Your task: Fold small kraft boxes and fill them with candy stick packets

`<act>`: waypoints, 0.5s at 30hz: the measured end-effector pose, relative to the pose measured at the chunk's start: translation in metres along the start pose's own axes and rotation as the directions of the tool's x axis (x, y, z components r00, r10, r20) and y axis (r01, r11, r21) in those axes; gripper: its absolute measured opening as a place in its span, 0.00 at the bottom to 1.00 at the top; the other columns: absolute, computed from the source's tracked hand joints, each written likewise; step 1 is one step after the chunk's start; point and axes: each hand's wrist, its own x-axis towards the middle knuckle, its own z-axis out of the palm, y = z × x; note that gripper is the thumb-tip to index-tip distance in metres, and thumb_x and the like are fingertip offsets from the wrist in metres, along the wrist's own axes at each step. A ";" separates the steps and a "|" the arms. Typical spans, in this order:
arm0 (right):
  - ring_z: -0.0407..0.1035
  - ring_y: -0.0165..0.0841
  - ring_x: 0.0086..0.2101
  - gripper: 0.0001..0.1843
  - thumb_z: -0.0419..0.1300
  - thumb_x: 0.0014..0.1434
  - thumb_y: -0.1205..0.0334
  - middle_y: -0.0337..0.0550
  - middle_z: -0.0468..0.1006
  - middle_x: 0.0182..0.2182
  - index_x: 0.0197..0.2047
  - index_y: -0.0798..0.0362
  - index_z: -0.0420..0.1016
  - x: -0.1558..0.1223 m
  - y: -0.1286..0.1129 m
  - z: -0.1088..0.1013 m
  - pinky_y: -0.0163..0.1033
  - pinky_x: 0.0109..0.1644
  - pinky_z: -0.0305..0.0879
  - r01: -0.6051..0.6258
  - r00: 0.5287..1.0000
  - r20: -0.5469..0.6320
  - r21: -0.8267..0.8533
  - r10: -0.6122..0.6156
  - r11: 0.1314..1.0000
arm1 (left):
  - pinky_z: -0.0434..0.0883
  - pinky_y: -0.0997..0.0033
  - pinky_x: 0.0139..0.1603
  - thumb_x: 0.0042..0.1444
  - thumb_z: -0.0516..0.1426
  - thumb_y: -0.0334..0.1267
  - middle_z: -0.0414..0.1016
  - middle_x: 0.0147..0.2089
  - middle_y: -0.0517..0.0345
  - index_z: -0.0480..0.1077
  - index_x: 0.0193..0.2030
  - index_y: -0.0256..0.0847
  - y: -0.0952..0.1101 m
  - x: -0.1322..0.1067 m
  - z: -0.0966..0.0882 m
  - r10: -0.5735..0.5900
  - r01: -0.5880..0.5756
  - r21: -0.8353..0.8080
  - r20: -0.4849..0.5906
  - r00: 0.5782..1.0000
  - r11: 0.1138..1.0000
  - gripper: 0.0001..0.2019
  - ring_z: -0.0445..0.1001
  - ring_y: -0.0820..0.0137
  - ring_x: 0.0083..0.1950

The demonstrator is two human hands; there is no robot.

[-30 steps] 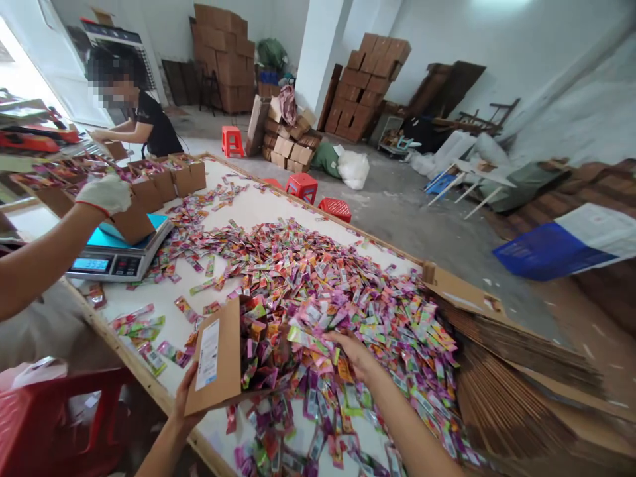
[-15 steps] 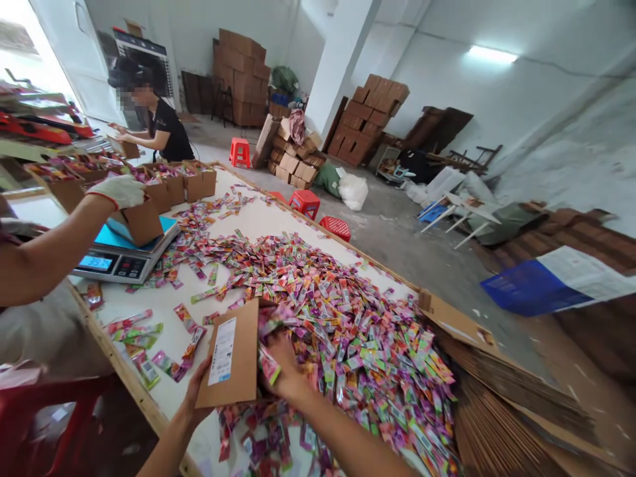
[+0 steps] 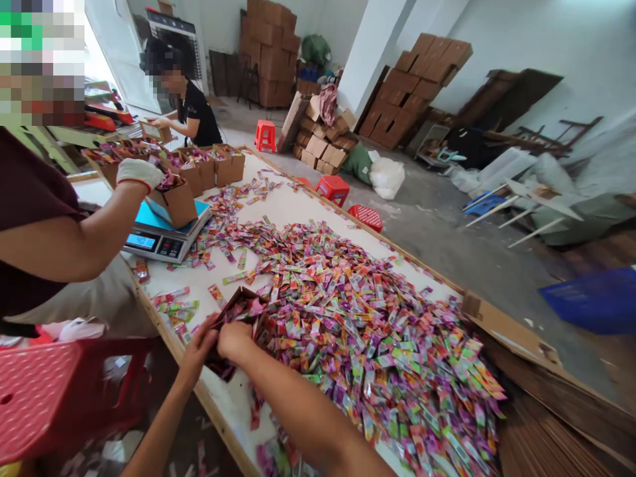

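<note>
My left hand [image 3: 201, 344] grips the near side of a small brown cardboard box [image 3: 237, 306] that lies tipped on the white table [image 3: 293, 209]. Its open mouth faces a big heap of colourful sachets [image 3: 368, 331]. My right hand [image 3: 233, 339] is curled at the box's near edge, pressed against the sachets inside; I cannot make out what its fingers hold. Both hands almost touch each other at the table's near edge.
A co-worker's gloved hand [image 3: 139, 173] holds a filled box [image 3: 176, 199] on a digital scale [image 3: 163, 237]. Several filled boxes [image 3: 213, 162] stand behind it. Another person [image 3: 191, 112] works at the far corner. Red stools [image 3: 54, 391], flat cardboard [image 3: 541, 424] and stacked cartons [image 3: 407, 86] surround the table.
The camera view swung left. The box has tipped down from upright with its labelled face out of sight, and my right hand came from the heap to the box's near edge.
</note>
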 end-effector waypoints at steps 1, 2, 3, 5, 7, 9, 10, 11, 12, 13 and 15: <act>0.76 0.44 0.43 0.11 0.66 0.57 0.58 0.52 0.82 0.41 0.41 0.56 0.79 -0.001 -0.002 -0.006 0.50 0.48 0.72 0.010 1.000 0.012 0.006 -0.010 1.000 | 0.63 0.53 0.66 0.49 0.61 0.53 0.78 0.58 0.51 0.74 0.53 0.45 0.007 -0.006 -0.003 0.063 -0.069 0.131 0.048 0.997 0.989 0.26 0.67 0.53 0.66; 0.76 0.44 0.44 0.10 0.63 0.58 0.59 0.52 0.82 0.41 0.41 0.55 0.80 -0.006 0.002 -0.013 0.49 0.50 0.71 0.026 1.000 0.014 0.015 -0.026 1.000 | 0.64 0.49 0.65 0.49 0.62 0.52 0.79 0.56 0.49 0.74 0.54 0.44 0.014 -0.012 -0.004 0.112 -0.130 0.270 0.080 0.990 0.954 0.26 0.70 0.50 0.63; 0.75 0.42 0.47 0.11 0.59 0.61 0.58 0.51 0.82 0.44 0.44 0.53 0.80 -0.012 0.013 -0.020 0.48 0.53 0.69 0.047 0.999 -0.017 0.023 -0.046 0.999 | 0.65 0.46 0.63 0.50 0.61 0.52 0.79 0.55 0.47 0.73 0.56 0.44 0.019 -0.017 -0.005 0.161 -0.184 0.399 0.091 0.983 0.898 0.27 0.72 0.48 0.61; 0.69 0.40 0.56 0.18 0.55 0.65 0.56 0.49 0.77 0.54 0.55 0.49 0.75 -0.032 0.050 -0.027 0.47 0.62 0.61 0.039 0.984 -0.176 0.008 -0.037 0.999 | 0.61 0.41 0.66 0.55 0.58 0.47 0.76 0.59 0.44 0.70 0.60 0.44 0.026 -0.024 0.000 0.293 -0.315 0.570 0.134 0.947 0.759 0.26 0.70 0.47 0.63; 0.55 0.46 0.65 0.35 0.63 0.58 0.50 0.53 0.64 0.66 0.67 0.48 0.63 -0.054 0.100 -0.016 0.52 0.69 0.50 -0.099 0.943 -0.325 -0.066 0.072 0.993 | 0.51 0.43 0.72 0.58 0.54 0.39 0.67 0.68 0.46 0.67 0.64 0.45 0.027 -0.025 0.012 0.386 -0.503 0.603 0.324 0.864 0.619 0.26 0.60 0.51 0.71; 0.43 0.57 0.69 0.58 0.75 0.42 0.50 0.58 0.52 0.71 0.71 0.48 0.54 -0.069 0.146 0.010 0.63 0.69 0.42 -0.247 0.947 -0.256 -0.199 0.193 0.948 | 0.49 0.48 0.73 0.56 0.53 0.34 0.62 0.71 0.48 0.67 0.64 0.44 0.025 -0.020 0.031 0.291 -0.589 0.550 0.536 0.792 0.591 0.27 0.56 0.54 0.73; 0.40 0.61 0.69 0.63 0.77 0.36 0.52 0.58 0.48 0.72 0.72 0.46 0.52 -0.073 0.165 0.026 0.67 0.68 0.40 -0.260 0.960 -0.173 -0.263 0.220 0.929 | 0.52 0.49 0.73 0.55 0.53 0.33 0.63 0.71 0.47 0.70 0.62 0.43 0.024 -0.016 0.042 0.208 -0.585 0.529 0.607 0.767 0.615 0.27 0.57 0.54 0.72; 0.41 0.62 0.69 0.63 0.78 0.35 0.55 0.56 0.48 0.72 0.71 0.43 0.54 -0.075 0.178 0.041 0.68 0.67 0.41 -0.246 0.969 -0.102 -0.299 0.225 0.922 | 0.55 0.51 0.71 0.52 0.54 0.32 0.65 0.69 0.47 0.72 0.60 0.43 0.023 -0.010 0.052 0.137 -0.565 0.521 0.646 0.751 0.640 0.26 0.59 0.53 0.71; 0.45 0.60 0.68 0.58 0.76 0.38 0.58 0.54 0.50 0.72 0.70 0.41 0.57 -0.074 0.187 0.052 0.66 0.67 0.45 -0.223 0.975 -0.064 -0.303 0.213 0.926 | 0.58 0.51 0.70 0.50 0.55 0.32 0.67 0.68 0.47 0.75 0.56 0.44 0.022 -0.004 0.060 0.089 -0.543 0.521 0.663 0.744 0.659 0.25 0.61 0.53 0.70; 0.50 0.56 0.67 0.49 0.73 0.44 0.61 0.53 0.55 0.70 0.68 0.40 0.61 -0.071 0.193 0.059 0.61 0.66 0.49 -0.212 0.977 -0.063 -0.284 0.202 0.935 | 0.59 0.52 0.69 0.49 0.56 0.31 0.70 0.66 0.48 0.77 0.54 0.46 0.022 0.002 0.066 0.066 -0.530 0.521 0.669 0.740 0.669 0.24 0.62 0.53 0.70; 0.61 0.47 0.62 0.32 0.63 0.55 0.68 0.52 0.68 0.63 0.62 0.42 0.69 -0.066 0.195 0.055 0.50 0.62 0.58 -0.232 0.970 -0.128 -0.217 0.209 0.948 | 0.59 0.53 0.69 0.46 0.57 0.31 0.72 0.64 0.50 0.78 0.51 0.48 0.025 0.009 0.072 0.076 -0.533 0.510 0.671 0.738 0.675 0.24 0.64 0.53 0.69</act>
